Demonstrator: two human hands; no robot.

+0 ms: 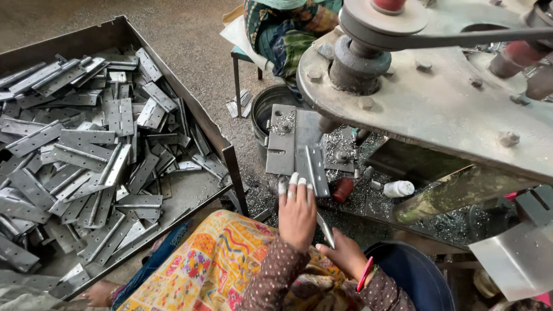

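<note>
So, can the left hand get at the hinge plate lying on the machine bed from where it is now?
Probably yes. The left hand already has its fingertips at the near end of the hinge plate, and nothing lies between them. The right hand stays lower, holding a thin metal piece.

Single head view, looking steeply down, close over workbench (288, 144)

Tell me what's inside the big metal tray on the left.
The tray holds a heap of flat grey hinge plates. Bare floor shows near its front corner; plates cover the rest.
</note>
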